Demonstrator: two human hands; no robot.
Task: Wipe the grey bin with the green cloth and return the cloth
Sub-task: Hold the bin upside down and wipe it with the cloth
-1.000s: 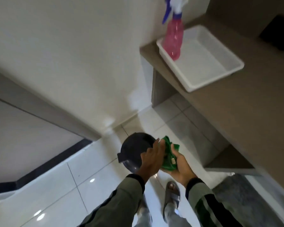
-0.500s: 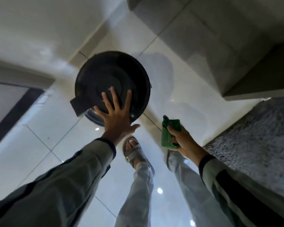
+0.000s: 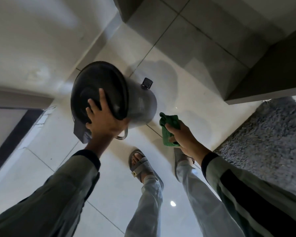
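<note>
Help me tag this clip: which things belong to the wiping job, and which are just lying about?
Job: grey bin, tilted, left hand on its lid; green cloth, gripped by right hand.
Lying about: grey rug; brown shelf.

**Pose check: both arms out, reaching down**

Both arms are extended forward and down, well apart. Each is covered to the wrist by a grey-green long sleeve [image 3: 58, 194] with a dark cuff.

The left hand [image 3: 104, 122] is seen back up, with the wrist roughly straight. Its fingers [image 3: 101, 98] are spread and laid fairly straight on the round dark lid [image 3: 99, 79] of the tilted grey metal bin [image 3: 140, 106]. The palm is laid over the lid's near rim. The thumb cannot be made out.

The right hand [image 3: 183, 135] is held apart from the left. Its fingers are curled round a crumpled green cloth [image 3: 170, 123], with the thumb pressed on top.
</note>
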